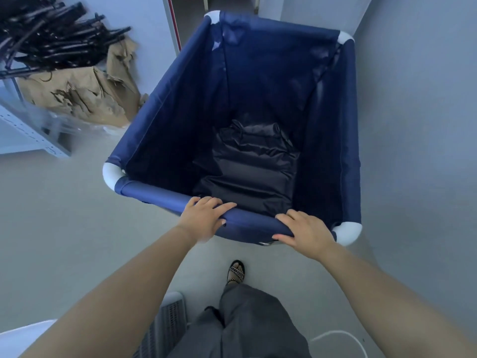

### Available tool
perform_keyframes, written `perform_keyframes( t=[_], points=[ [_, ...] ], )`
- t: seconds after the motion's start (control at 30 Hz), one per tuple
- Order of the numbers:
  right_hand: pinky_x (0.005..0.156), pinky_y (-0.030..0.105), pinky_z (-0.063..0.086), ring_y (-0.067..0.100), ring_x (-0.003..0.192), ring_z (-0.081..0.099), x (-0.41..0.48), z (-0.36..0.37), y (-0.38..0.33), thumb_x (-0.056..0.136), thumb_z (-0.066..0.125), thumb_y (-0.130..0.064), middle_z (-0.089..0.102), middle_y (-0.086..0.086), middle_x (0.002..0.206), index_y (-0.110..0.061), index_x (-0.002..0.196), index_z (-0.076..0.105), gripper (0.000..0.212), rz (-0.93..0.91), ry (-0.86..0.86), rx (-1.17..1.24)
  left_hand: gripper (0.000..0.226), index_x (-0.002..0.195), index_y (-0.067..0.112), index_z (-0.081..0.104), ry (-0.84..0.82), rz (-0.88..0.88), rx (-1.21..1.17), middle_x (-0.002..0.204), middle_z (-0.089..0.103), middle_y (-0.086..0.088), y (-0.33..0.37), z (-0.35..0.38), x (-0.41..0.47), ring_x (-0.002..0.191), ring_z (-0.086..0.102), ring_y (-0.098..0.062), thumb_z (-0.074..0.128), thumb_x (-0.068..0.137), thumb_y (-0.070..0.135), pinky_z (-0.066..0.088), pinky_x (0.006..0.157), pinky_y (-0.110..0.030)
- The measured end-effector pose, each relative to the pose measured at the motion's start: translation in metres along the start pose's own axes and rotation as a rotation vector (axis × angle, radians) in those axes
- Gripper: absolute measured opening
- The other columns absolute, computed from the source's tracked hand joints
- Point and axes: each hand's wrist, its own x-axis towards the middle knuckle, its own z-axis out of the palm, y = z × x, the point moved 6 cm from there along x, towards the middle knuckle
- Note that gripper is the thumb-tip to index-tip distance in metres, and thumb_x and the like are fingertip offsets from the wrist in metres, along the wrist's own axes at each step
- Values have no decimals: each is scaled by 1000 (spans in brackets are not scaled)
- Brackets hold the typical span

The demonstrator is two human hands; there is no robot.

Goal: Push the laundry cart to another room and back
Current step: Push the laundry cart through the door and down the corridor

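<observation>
The laundry cart [165,107] is a deep blue fabric bin with white corner joints, filling the middle of the head view. A dark folded garment [247,171] lies at its bottom. My left hand [204,218] grips the near top rail left of centre, fingers curled over it. My right hand [304,231] grips the same rail close to the near right corner. Both arms are stretched forward, and one sandalled foot [236,272] shows below the rail.
A grey wall [413,125] runs close along the cart's right side. At left stand a metal shelf [31,130], torn brown paper [85,94] and a pile of black rods [51,34]. A doorway [191,6] lies beyond the cart. A floor vent [165,321] and white cable [343,334] are behind.
</observation>
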Motion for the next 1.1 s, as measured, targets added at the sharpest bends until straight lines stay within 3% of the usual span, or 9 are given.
perform_keyframes(
  t=[0.1, 0.2, 0.43, 0.87, 1.1],
  points=[
    [70, 33, 46, 18, 88, 53, -24, 2, 15, 87, 44, -61, 53, -4, 102, -29, 123, 48, 48, 41, 11, 21, 51, 145, 39, 21, -43, -20, -34, 143, 39, 8, 13, 2, -9, 136, 30, -15, 36, 97, 43, 16, 112, -31],
    [71, 33, 45, 17, 90, 52, -42, 2, 29, 86, 44, -63, 52, -6, 102, -33, 122, 48, 47, 62, 11, 56, 50, 143, 37, 26, -61, -155, -12, 140, 42, 7, 13, 4, -20, 134, 32, -17, 36, 95, 49, 17, 115, -34],
    [72, 31, 39, 18, 98, 50, -69, 3, 66, 85, 42, -66, 51, -6, 107, -38, 127, 44, 50, 13, -70, 102, 47, 141, 37, 30, -89, -289, -24, 135, 45, 6, 62, 17, -30, 133, 34, -18, 36, 95, 49, 16, 115, -37],
    [73, 29, 40, 16, 95, 51, -130, 5, 142, 89, 36, -64, 51, -7, 108, -32, 131, 42, 53, -185, -137, 38, 48, 139, 38, 33, -26, -367, -119, 132, 48, 9, 168, 35, -51, 127, 39, -15, 38, 94, 52, 21, 110, -31],
    [73, 28, 35, 15, 97, 50, -144, 6, 156, 88, 38, -63, 49, -9, 108, -34, 129, 42, 51, -170, -186, 52, 51, 138, 36, 33, -72, -385, -105, 135, 47, 7, 173, 41, -65, 131, 37, -16, 39, 92, 56, 18, 115, -35]
  ],
)
